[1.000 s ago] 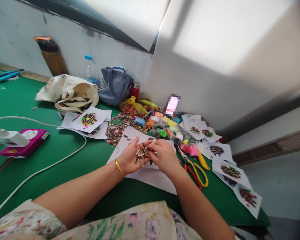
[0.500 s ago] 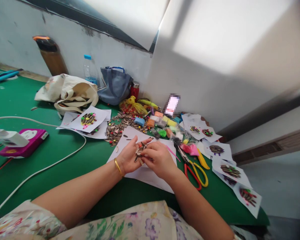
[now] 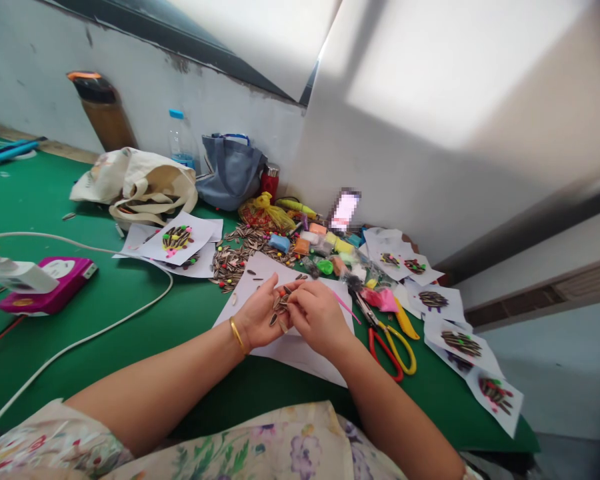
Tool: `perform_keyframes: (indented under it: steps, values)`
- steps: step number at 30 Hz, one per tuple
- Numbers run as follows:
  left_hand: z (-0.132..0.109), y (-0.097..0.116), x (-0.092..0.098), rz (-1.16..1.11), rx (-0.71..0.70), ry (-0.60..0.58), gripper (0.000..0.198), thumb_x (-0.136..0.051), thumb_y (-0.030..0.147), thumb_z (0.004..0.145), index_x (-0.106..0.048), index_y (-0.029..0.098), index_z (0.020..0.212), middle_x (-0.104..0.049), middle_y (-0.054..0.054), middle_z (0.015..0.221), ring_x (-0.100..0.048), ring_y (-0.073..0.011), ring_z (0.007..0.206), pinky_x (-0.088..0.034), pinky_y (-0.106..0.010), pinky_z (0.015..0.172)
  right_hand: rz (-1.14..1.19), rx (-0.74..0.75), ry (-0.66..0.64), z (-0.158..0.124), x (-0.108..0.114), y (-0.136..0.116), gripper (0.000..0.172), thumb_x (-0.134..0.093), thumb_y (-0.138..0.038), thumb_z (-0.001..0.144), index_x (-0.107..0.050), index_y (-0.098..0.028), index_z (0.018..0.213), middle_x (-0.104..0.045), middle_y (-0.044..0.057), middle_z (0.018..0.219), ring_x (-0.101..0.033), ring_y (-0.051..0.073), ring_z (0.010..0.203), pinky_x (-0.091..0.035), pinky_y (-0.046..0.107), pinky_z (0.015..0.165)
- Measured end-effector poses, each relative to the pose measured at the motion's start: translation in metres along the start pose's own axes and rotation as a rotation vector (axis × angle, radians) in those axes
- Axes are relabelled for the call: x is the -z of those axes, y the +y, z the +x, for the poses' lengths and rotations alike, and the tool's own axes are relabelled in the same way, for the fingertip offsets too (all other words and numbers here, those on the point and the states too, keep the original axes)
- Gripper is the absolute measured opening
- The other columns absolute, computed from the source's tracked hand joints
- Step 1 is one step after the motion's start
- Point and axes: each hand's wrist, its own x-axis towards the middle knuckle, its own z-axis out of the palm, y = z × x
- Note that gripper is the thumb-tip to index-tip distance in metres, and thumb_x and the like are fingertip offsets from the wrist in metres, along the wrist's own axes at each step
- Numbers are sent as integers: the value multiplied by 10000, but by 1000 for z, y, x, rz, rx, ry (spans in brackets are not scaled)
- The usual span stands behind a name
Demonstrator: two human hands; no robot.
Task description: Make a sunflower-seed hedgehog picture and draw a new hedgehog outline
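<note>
My left hand (image 3: 260, 317) is turned palm up and cups a small heap of striped sunflower seeds (image 3: 279, 305); a reddish bead shows near its fingers. Over that palm my right hand (image 3: 320, 317) bends in, thumb and fingers pinched together at the seeds. What sits between those fingertips is mostly hidden, but it looks like a seed. Both hands are above a white sheet of paper (image 3: 305, 363), with a few loose seeds on its upper part. Beyond the sheet spreads a pile of sunflower seeds (image 3: 235, 263) mixed with coloured beads.
Red-handled and yellow-handled scissors (image 3: 387, 343) lie right of the paper. Coloured clay packets (image 3: 303, 247) sit behind it, near a propped phone (image 3: 345, 209). Seed pictures on paper (image 3: 177, 241) lie left, more (image 3: 461, 342) right. A white cable (image 3: 125, 323) crosses the green table (image 3: 145, 373).
My right fingers have shifted slightly over the left palm, and the seeds there lie a little differently. Both hands stay above the paper.
</note>
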Motion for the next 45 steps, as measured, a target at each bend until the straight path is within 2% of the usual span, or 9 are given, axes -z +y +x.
perform_keyframes:
  steps: [5,8,12,14,19,29,36,40,45]
  values:
    - [0,-1,-3,5,-5,29,489,-309,472,980,-610,109,849,-654,-98,727,-664,-181,649,-551,-288,612,30,-53,55,1,2,1,108,-537,-152,869,-634,-199,856,-645,66,974,-546,225,981,-417,377,868]
    - [0,-1,-2,0,10,132,366,-411,400,971,-597,114,838,-646,-76,726,-651,-149,629,-543,-247,574,40,-110,114,1,6,4,126,-527,-168,894,-648,-202,900,-637,53,938,-545,210,929,-418,361,843]
    - [-2,-1,-2,44,22,253,200,-559,285,919,-579,117,812,-593,-31,687,-603,-90,580,-372,-116,378,30,-143,166,1,13,12,108,-545,-199,900,-648,-197,867,-620,47,881,-540,207,890,-417,354,831]
    - [-4,0,-2,84,45,254,186,-594,275,898,-575,117,803,-533,-3,642,-550,-62,527,-285,-96,333,44,-133,156,1,15,15,115,-543,-197,904,-653,-198,871,-622,46,889,-541,205,892,-418,353,836]
    - [-7,1,-6,155,106,224,157,-615,207,863,-536,123,756,-440,35,622,-410,-17,447,-213,-90,317,129,-140,159,-1,12,21,165,-523,-205,925,-684,-208,958,-636,51,940,-555,201,929,-433,353,856]
    - [-5,-6,-3,308,44,221,169,-691,168,791,-523,147,782,-418,39,653,-419,-22,493,-171,-75,344,164,-130,113,-5,4,19,280,-505,-111,870,-710,-216,1029,-651,52,958,-569,201,953,-457,360,875]
    - [-5,-5,-6,352,-5,287,152,-677,181,778,-527,152,774,-412,48,634,-378,-16,458,-145,-87,341,156,-98,34,-8,6,16,356,-526,-134,863,-658,-229,1180,-643,65,1024,-567,212,1000,-457,368,897]
    - [-5,-5,-8,371,6,340,189,-635,199,785,-490,135,681,-405,42,631,-367,-14,452,-138,-98,328,189,-136,105,-10,7,19,237,-587,-206,872,-678,-233,1089,-649,53,982,-584,207,951,-461,360,866]
    - [-4,-5,-7,388,8,313,181,-629,207,792,-494,132,698,-403,43,645,-368,-16,460,-137,-98,327,239,-154,153,-11,6,22,106,-583,-188,871,-681,-226,881,-645,24,865,-586,187,867,-451,333,804]
